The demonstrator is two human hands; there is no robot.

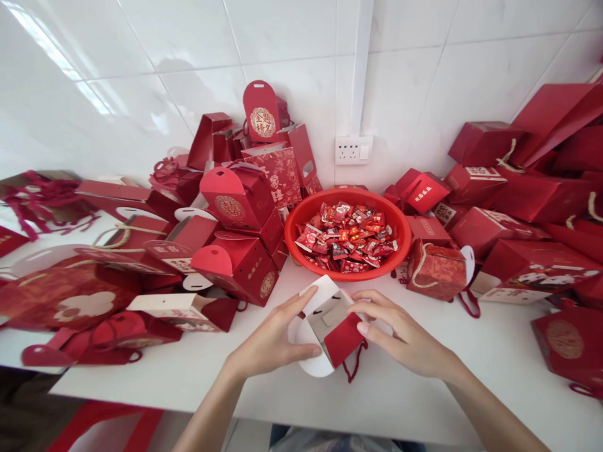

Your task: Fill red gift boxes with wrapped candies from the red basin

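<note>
Holds a small, open, red-and-white cardboard gift box [343,340] between both bare hands, over the near part of a smooth white tabletop [400,402] and just short of a round red plastic basin [403,235]. Cannot confirm contact between box base and tabletop. Presents the box opening upward, toward the head camera, exposing a pale interior. Appears to run, along the long axis of the opening, obliquely from far left to near right. Extends white flaps outward at the far and near-left sides; shows a plain red panel at near right. Trails a dark red cord [357,366] from the near-right side.

Grips the left side of the box with the left hand [282,333]: thumb laid on the near-left flap, fingers spread from it along the far flap. Touches the right side with the right hand [398,329]: fingers bent at the rim, thumb tip by the red panel. Cannot tell whether pinching the wall there.

Contains, inside the basin, heaped small glossy red-wrapped packets [346,235]. Supports, left and right of the basin, crowded red cardboard boxes [494,232].
</note>
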